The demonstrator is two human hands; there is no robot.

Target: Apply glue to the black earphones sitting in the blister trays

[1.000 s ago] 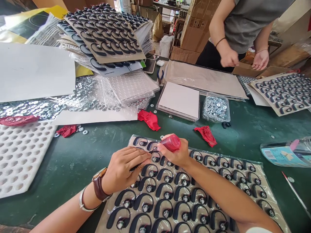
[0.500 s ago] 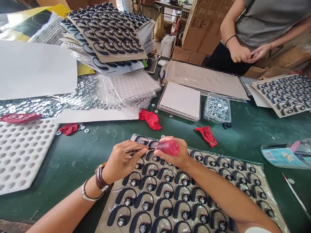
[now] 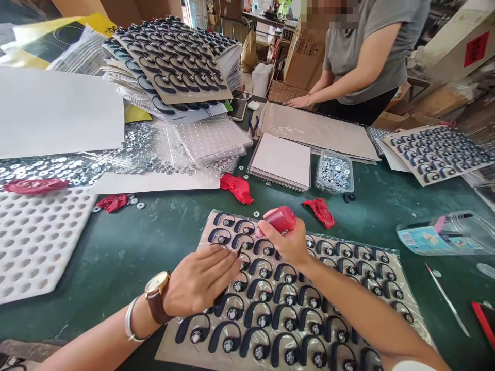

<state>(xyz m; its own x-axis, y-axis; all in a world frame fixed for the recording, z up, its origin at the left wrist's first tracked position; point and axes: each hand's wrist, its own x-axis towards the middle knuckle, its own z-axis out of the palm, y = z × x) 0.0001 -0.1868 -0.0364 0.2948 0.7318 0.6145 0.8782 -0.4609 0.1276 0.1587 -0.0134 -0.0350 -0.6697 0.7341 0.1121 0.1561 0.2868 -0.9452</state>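
Note:
My right hand (image 3: pixel 291 242) is wrapped round a small red squeeze bottle (image 3: pixel 282 219), tilted with its nozzle end down to the left. Beneath both hands lies a card sheet (image 3: pixel 166 350) with clear film, carrying rows of black ear-hook pieces, each with a round silvery part. My left hand (image 3: pixel 204 281), back upward and fingers together, is over the left side of the sheet. It holds thin dark tweezers (image 3: pixel 240 251), mostly hidden under the fingers; only a bit of the tip shows.
Red crumpled scraps (image 3: pixel 236 188), a tub of metal washers (image 3: pixel 334 172) and stacked white cards (image 3: pixel 280 161) lie beyond the sheet. A dimpled white foam tray (image 3: pixel 38 242) is at left, a clear jar (image 3: pixel 444 234) at right. A co-worker (image 3: pixel 367 62) stands across the table.
My left hand has turned palm down and moved nearer me, away from the bottle. The bottle has risen slightly to the right. The co-worker has shifted left and reaches to the table.

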